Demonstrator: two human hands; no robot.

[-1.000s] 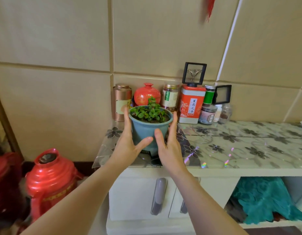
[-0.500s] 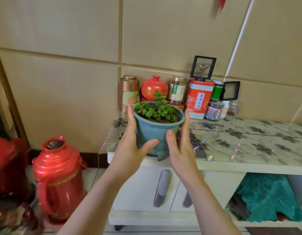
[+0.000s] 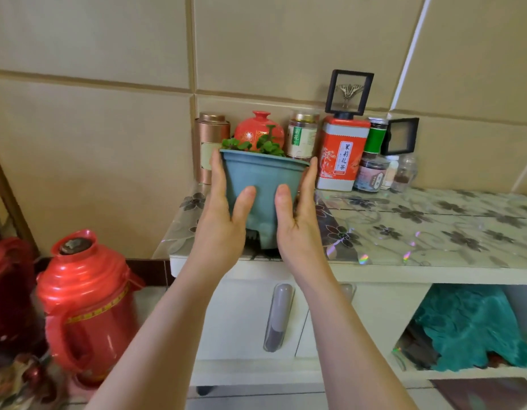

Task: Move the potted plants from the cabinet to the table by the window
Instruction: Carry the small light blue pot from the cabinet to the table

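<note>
A blue-grey plastic flowerpot (image 3: 263, 184) with small green leaves showing above its rim is clamped between the left hand (image 3: 219, 223) and right hand (image 3: 297, 223), each grip pressed to one side, held above the white cabinet's floral-covered counter (image 3: 433, 232).

The blue pot (image 3: 263, 187) hides the lower part of the copper tin (image 3: 210, 143) and red jar (image 3: 258, 130) behind it, and its soil cannot be seen. The left hand (image 3: 224, 220) and right hand (image 3: 297, 220) cover the pot's sides. The picture's left edge cuts off a second red flask (image 3: 5, 288). The right edge crops the tabletop (image 3: 433, 232). Labels on the small far jars (image 3: 371, 176) are too blurred to read.
</note>
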